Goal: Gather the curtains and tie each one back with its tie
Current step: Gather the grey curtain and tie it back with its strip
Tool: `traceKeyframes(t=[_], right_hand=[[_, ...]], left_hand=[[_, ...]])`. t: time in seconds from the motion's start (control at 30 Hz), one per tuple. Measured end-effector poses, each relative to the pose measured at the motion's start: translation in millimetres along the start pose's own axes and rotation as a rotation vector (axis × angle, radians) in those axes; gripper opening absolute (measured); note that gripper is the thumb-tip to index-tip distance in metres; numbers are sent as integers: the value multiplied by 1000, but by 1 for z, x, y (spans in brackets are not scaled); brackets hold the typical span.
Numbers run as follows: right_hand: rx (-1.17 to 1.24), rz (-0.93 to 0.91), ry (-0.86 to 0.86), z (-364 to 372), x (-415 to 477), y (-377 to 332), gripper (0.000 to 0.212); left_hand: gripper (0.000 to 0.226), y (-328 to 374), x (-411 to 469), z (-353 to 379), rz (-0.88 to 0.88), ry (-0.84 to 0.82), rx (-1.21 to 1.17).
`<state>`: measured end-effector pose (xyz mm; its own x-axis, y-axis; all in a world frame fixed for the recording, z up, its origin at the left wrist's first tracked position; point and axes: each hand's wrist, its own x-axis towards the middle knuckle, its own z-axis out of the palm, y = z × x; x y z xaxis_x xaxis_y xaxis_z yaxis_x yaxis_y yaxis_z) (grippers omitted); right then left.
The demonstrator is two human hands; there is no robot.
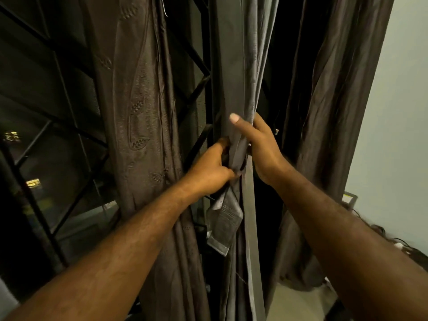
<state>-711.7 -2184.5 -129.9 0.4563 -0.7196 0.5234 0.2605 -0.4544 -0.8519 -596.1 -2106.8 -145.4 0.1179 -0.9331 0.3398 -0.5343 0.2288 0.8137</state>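
A grey curtain (234, 66) hangs gathered in the middle of the view. A grey fabric tie (237, 151) crosses it at hand height, and the tie's loose end (223, 225) dangles below. My left hand (213, 170) grips the tie from the left, fingers curled into the fabric. From the right, my right hand (259, 144) wraps round the gathered curtain with its thumb laid across the front. A brown patterned curtain (139, 112) hangs gathered to the left, and another brown curtain (324, 112) hangs to the right.
A dark window with a black metal grille (58, 112) lies behind the curtains at left. A pale wall (398, 112) stands at right, with cables (393, 242) low against it. Pale floor (301, 302) shows at the bottom.
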Motion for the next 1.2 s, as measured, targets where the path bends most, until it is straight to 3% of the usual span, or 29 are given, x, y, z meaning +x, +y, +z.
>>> traceKeyframes(t=[0.1,0.2,0.43,0.53,0.63,0.73,0.8,1.03,1.13,1.2], right_hand=[[24,62,-62,-3,1,-3,61],[-87,10,-47,0,2,4,35],[-343,-99,120,-2,2,14,41],[-388,-166,126,-5,-5,25,42],[-373,-202,79,-11,-18,37,52],[-382,-222,13,-16,-36,49,66],[-380,-226,-55,-16,-52,59,76],[-347,-269,-417,-13,-90,80,117],[-527,-300,-445,-14,-95,92,126],[-652,-308,-371,-15,-96,98,124]], left_hand=[[65,-5,-1,-5,-23,-69,-45],[67,-9,4,-2,-22,-104,47],[110,-35,-3,13,-14,-21,313],[89,-45,-9,9,-75,-105,305],[41,-49,-12,-4,-57,-219,285],[8,-50,-11,-16,-65,-219,165],[13,-48,-10,-18,-69,-208,88],[15,-49,-2,-7,-109,-124,143],[9,-49,0,-4,-144,-99,121],[13,-50,1,-2,-148,-102,116]])
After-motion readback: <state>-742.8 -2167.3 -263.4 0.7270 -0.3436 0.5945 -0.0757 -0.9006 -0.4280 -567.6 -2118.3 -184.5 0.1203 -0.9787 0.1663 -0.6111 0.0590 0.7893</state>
